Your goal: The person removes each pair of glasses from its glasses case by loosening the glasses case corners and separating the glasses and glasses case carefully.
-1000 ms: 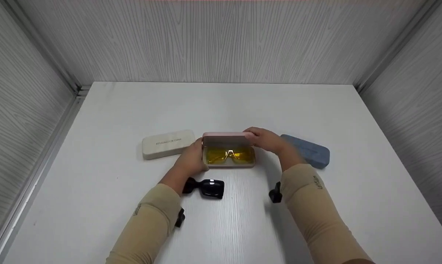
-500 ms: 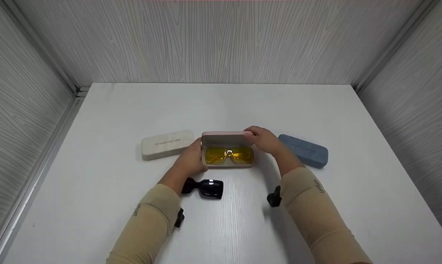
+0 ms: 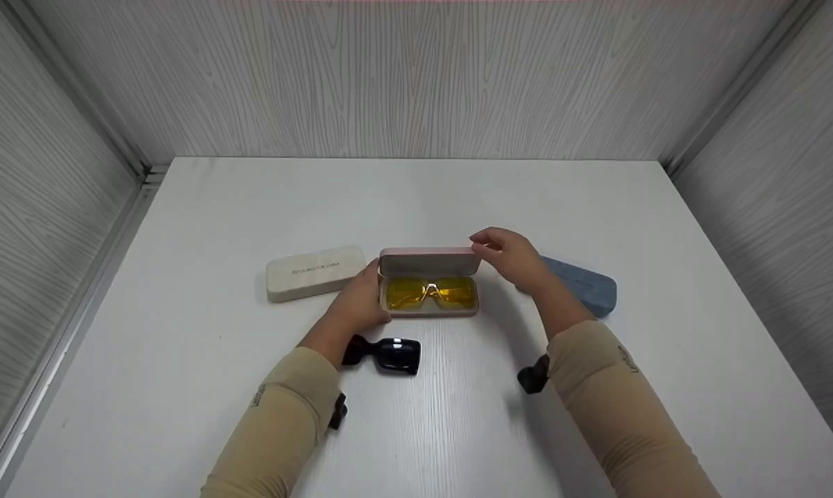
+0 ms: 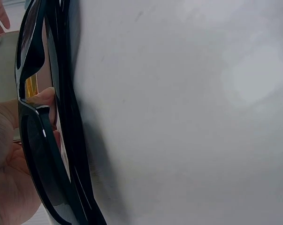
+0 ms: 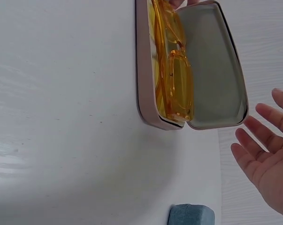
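Observation:
A pink glasses case stands with its lid raised, and yellow-tinted glasses lie folded inside it. My left hand grips the left end of the case, its thumb on the front side in the left wrist view. At the lid's right corner is my right hand, its fingers spread and relaxed in the right wrist view, holding nothing. Black sunglasses lie in front of the case, partly hidden by my left wrist. Their dark frame fills the left side of the left wrist view.
A cream glasses case with printed lettering lies closed to the left. On the right, a closed blue case is partly covered by my right forearm. Grey wood-grain walls border the white table.
My right hand has let go of the lid's right corner and shifted slightly right and back, its fingers loosening. The left hand, the case and the glasses stay in place.

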{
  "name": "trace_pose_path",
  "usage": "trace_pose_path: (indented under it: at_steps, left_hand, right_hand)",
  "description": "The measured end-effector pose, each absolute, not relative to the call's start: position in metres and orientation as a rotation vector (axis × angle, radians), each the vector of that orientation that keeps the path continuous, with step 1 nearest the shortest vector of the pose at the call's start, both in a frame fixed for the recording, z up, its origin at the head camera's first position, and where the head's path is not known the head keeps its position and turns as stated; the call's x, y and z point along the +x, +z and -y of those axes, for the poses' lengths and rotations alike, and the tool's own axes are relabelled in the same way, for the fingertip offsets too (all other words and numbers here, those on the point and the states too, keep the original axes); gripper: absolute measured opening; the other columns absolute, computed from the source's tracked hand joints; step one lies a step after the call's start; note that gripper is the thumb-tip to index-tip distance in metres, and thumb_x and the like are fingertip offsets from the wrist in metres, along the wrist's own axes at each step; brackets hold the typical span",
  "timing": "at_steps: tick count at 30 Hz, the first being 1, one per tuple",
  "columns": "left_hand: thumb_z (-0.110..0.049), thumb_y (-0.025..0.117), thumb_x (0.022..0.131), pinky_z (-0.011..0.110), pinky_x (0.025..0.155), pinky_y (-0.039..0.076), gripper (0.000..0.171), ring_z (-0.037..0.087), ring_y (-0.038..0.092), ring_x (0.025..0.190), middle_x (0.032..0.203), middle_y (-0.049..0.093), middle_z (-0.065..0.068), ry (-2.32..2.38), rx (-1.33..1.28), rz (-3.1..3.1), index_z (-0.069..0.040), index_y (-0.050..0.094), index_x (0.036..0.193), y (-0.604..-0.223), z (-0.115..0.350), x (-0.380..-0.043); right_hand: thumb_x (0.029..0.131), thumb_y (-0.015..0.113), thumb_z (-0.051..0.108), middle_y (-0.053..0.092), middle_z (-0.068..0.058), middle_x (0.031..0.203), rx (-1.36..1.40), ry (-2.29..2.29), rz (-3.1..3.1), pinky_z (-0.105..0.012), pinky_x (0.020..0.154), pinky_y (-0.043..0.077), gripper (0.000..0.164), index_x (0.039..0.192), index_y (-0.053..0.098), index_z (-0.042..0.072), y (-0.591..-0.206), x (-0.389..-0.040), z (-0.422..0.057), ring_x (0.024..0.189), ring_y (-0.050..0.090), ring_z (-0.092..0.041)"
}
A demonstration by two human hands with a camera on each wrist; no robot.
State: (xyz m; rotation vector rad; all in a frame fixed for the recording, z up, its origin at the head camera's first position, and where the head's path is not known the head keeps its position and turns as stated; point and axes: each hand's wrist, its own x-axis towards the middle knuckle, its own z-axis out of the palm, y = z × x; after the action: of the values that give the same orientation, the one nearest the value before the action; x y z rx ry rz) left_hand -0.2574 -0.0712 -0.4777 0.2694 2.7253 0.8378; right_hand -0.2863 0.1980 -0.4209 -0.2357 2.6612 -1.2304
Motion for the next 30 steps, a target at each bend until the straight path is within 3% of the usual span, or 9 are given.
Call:
trace_pose_path:
  at_steps: [6,15,30]
  left_hand:
    - [-0.014,0.078,0.070,0.038,0.109,0.023,0.104,0.029,0.029,0.132,0.146,0.026,0.017,0.846,0.267,-2.721,-0.007,0.008,0.146,-0.478,0.071,-0.258]
    - [-0.007,0.079,0.066,0.037,0.108,0.024,0.104,0.026,0.032,0.131,0.143,0.033,0.012,0.887,0.301,-2.737,-0.010,0.012,0.146,-0.477,0.069,-0.258]
    - [-0.006,0.078,0.064,0.037,0.108,0.024,0.102,0.027,0.034,0.129,0.141,0.035,0.014,0.915,0.319,-2.735,-0.008,0.016,0.145,-0.478,0.070,-0.259]
  right_hand:
    - [0.089,0.058,0.035,0.059,-0.001,0.111,-0.323,-1.254,-2.717,-0.039,0.092,0.044,0.032,0.113,0.062,0.014,-0.421,-0.280,-0.197,0.108,0.052,-0.020]
    - [0.087,0.062,0.017,0.060,-0.005,0.104,-0.408,-1.356,-2.729,-0.034,0.090,0.047,0.022,0.107,0.064,0.008,-0.426,-0.268,-0.191,0.099,0.057,-0.018]
    - [0.081,0.069,0.015,0.058,-0.007,0.109,-0.685,-0.799,-2.801,-0.035,0.094,0.042,0.032,0.112,0.063,0.006,-0.449,-0.263,-0.158,0.103,0.053,-0.020]
